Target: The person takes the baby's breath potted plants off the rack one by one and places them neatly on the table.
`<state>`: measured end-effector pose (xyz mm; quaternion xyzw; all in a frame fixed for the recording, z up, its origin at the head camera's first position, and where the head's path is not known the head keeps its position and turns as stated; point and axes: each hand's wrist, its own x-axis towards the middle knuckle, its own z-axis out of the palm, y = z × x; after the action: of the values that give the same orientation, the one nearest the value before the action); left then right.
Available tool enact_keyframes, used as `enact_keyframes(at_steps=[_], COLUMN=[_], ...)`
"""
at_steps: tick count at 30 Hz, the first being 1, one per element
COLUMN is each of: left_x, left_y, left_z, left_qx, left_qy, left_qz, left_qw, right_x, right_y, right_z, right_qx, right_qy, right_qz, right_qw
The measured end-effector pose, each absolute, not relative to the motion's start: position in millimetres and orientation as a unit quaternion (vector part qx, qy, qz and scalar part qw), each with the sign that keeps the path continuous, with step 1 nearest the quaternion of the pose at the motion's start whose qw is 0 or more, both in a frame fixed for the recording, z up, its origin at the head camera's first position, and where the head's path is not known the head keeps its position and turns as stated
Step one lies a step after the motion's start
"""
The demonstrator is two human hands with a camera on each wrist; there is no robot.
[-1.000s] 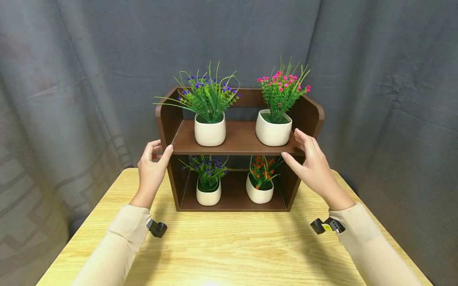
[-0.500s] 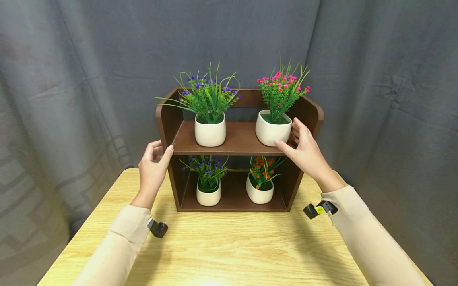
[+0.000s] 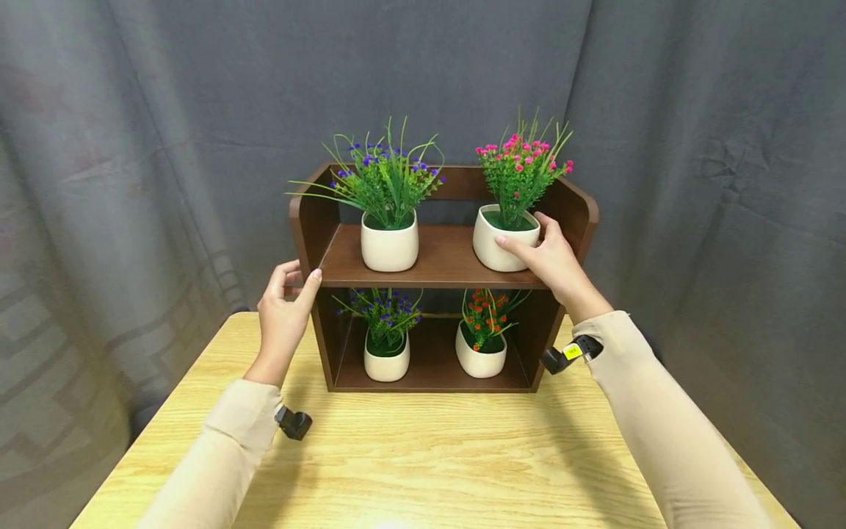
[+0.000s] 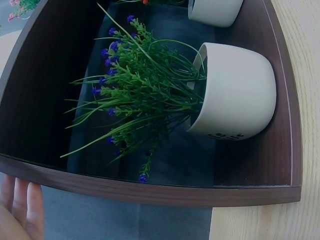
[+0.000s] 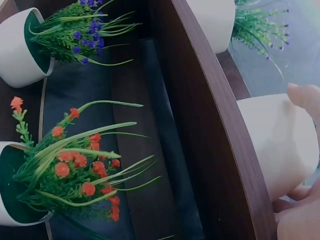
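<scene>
On the upper board of a dark brown two-tier shelf [image 3: 429, 276] stands a white pot [image 3: 490, 246] with pink flowers. My right hand [image 3: 565, 272] grips this pot at its right side, the thumb on the front and the fingers around the side. At the shelf's left panel, my left hand [image 3: 283, 319] holds the edge, thumb at the front and fingers on the outer side. In the left wrist view, those fingers [image 4: 34, 210] touch the panel from outside. The right wrist view shows the gripped pot [image 5: 277, 145] beyond the upper board.
Left on the upper board is a white pot [image 3: 390, 250] with blue-purple flowers. Below stand a purple-flowered pot [image 3: 386, 367] and an orange-flowered pot [image 3: 481, 361]. The shelf rests on a light wooden table [image 3: 423, 455]. A grey curtain [image 3: 423, 73] hangs behind.
My right hand has moved up and inward from the shelf's right front edge and taken hold of the pink-flowered pot. The left hand stays at the left panel.
</scene>
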<state>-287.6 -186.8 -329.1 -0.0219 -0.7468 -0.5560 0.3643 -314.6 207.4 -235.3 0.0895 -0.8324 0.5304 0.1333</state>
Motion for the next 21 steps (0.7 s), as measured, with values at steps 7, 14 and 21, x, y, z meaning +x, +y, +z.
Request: enact_keyframes(at_steps=[7,14,21], left_x=[-287.3,-286.0,-286.7], left_y=[-186.6,-186.4,-187.1], left_z=[-329.0,-329.4,-329.2], left_qx=[-0.016,-0.014,-0.014], left_qy=[-0.747,-0.748,-0.750], left_qz=[-0.558,-0.556,-0.553], left_qw=[0.361,0.363,0.362], right_x=[-323.7,-324.0,-320.8], right_y=[203.7,202.0,202.1], right_z=[-234.7,-236.6,-238.1], right_qx=[0.091,0.085,0.079], right_qy=[-0.830,-0.834,-0.840], right_qz=[0.534,0.530,0.519], right_qw=[0.132,0.127,0.135])
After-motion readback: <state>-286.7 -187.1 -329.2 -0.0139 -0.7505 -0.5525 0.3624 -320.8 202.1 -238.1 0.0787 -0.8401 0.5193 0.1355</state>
